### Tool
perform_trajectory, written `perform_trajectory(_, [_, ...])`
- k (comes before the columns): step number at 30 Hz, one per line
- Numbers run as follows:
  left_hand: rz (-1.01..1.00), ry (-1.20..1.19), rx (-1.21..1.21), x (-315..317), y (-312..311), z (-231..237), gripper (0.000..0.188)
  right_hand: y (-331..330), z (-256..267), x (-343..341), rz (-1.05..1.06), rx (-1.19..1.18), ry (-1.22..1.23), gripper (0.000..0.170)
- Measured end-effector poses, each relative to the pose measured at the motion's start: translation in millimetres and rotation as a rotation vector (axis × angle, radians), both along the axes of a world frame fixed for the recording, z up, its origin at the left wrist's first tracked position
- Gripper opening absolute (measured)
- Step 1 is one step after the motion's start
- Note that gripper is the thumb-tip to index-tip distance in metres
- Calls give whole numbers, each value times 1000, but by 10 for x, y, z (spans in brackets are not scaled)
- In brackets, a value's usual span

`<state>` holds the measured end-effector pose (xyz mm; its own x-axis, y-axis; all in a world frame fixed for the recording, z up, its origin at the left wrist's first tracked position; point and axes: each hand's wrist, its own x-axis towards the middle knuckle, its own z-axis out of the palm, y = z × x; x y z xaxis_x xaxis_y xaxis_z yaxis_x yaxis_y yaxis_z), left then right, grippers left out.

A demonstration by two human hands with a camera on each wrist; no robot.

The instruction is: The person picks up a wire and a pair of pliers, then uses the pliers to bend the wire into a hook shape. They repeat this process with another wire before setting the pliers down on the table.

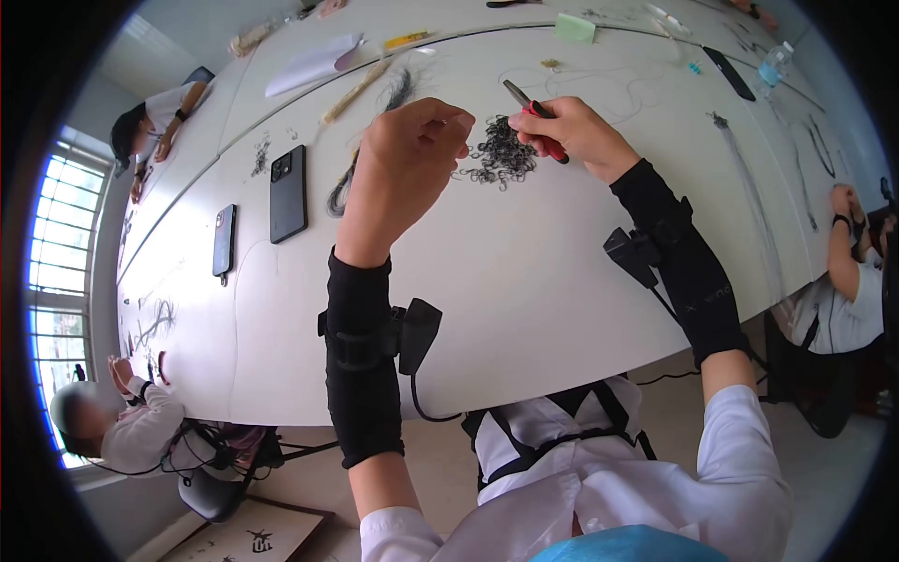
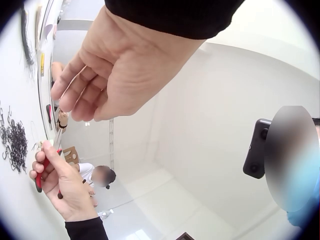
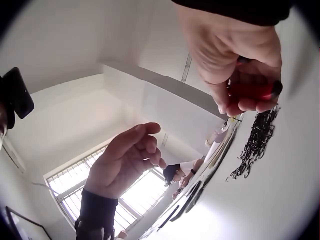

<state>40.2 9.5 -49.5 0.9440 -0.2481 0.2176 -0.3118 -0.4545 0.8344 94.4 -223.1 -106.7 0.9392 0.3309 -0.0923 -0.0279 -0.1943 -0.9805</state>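
Observation:
Red-handled pliers (image 1: 554, 145) are gripped in my right hand (image 1: 590, 139), their metal tip pointing up and left over the table. My left hand (image 1: 398, 169) is raised to the left of them, thumb and index fingertips close together. I cannot tell whether something tiny is pinched there. A pile of small black bent-wire pieces (image 1: 506, 157) lies on the white table between and just below both hands. In the left wrist view, the left hand's fingers (image 2: 85, 90) are bent, while the pliers' red handle (image 2: 44, 172) crosses the right palm.
Two phones, one large (image 1: 288, 195) and one smaller (image 1: 225, 239), lie to the left. Hair-like dark strands (image 1: 401, 89) and a tan bundle (image 1: 356, 92) are behind the left hand. At far right stand a water bottle (image 1: 775, 64) and a phone (image 1: 729, 73). Other people sit around the table.

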Motion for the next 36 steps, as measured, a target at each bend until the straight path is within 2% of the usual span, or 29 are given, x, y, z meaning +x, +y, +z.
perform_trajectory(2, [31, 62, -56, 40, -61, -103, 23, -16, 6, 9, 38, 81, 61, 30])
perform_trajectory(6, [24, -141, -29, 172, -183, -498, 24, 27, 4, -20, 75, 333, 255, 29])
perform_trajectory(10, [-23, 144, -271, 180, -285, -556, 24, 62, -8, -75, 119, 449, 361, 27])
perform_trajectory(12, [0, 170, -305, 194, -287, -546, 22, 91, 20, -108, 130, 474, 390, 26])
perform_trajectory(24, [39, 177, -387, 215, -247, -566, 18, 102, 68, -149, 120, 280, 236, 23])
perform_trajectory(30, [47, 172, -300, 187, -260, -594, 19, 128, -31, -135, 89, 280, 142, 24])
perform_trajectory(36, [95, 141, -300, 226, -251, -659, 20, 129, -34, -127, 64, 347, 224, 23])
